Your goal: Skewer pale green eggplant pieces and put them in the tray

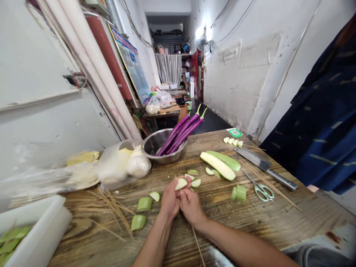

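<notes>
Between the fingers of my left hand (170,198) is a pale half-round zucchini slice (181,183). My right hand (191,207) is closed on a thin wooden skewer (198,243), whose tip meets the slice; its long end slants down toward the table's front edge. Loose slices (196,183) lie just beyond my fingers. Left of my hands sit cut zucchini chunks (145,204) and one more slice (155,196). Two zucchini halves (218,165) rest further back, one cut face up. A skewered row of slices (233,142) lies at the far right.
A steel bowl (164,158) holds purple eggplants (182,134). On the right lie a cleaver (253,158), scissors (263,192), skewers (274,183) and a sliced chunk (238,193). Plastic bags (122,167), scattered skewers (115,209) and a white bin (52,222) occupy the left.
</notes>
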### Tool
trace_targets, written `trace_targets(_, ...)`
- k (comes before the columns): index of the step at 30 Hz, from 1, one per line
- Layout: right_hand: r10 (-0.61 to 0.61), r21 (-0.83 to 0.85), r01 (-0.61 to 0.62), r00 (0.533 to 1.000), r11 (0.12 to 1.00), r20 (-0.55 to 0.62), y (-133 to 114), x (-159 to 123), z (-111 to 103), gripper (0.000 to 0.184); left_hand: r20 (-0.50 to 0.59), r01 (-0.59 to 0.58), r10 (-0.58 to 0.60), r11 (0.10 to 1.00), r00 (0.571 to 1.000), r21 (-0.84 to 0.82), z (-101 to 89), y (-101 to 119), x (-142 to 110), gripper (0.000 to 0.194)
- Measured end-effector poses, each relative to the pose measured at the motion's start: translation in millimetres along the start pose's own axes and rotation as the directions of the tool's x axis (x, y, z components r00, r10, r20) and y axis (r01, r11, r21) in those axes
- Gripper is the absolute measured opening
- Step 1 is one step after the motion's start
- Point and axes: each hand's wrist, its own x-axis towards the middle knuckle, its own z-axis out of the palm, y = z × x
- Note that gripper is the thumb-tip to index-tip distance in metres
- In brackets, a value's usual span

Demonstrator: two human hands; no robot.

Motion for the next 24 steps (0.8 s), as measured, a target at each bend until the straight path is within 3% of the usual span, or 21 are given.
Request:
trace_targets(6, 0.169, 0.071, -0.176, 0.981, 0.982, 0.094, -2.9, -1.9, 2.0, 0.033, -0.045, -0.036, 0.033, 0.997, 0.998, -0.072, -3.8, 9.2, 7.2, 0.015)
trace_targets(12, 0.002, -0.034, 0.0, 0.998, 0.999, 0.06, 2.2, -0.7, 2.4, 0.025, -0.043, -0.078, 0.073, 0.99, 0.996, -0.118, -8.2, 15.0, 10.5, 0.015)
trace_targets(17, -0.074, -0.046, 0.077, 0.995, 0.996, 0.062, 7.6, -0.5, 1.2, 0.026, -0.043, -0.077, 0.073, 0.991, 0.996, -0.107, -7.5, 10.5, 10.3, 0.014)
trace_targets(24, -0.073, -0.03, 0.075, 0.996, 0.997, 0.057, 13.2, 4.4, 1.0, 0.026, -0.029, -0.03, 0.028, 0.997, 0.999, -0.073, -4.2, 0.0, 6.8, 0.017)
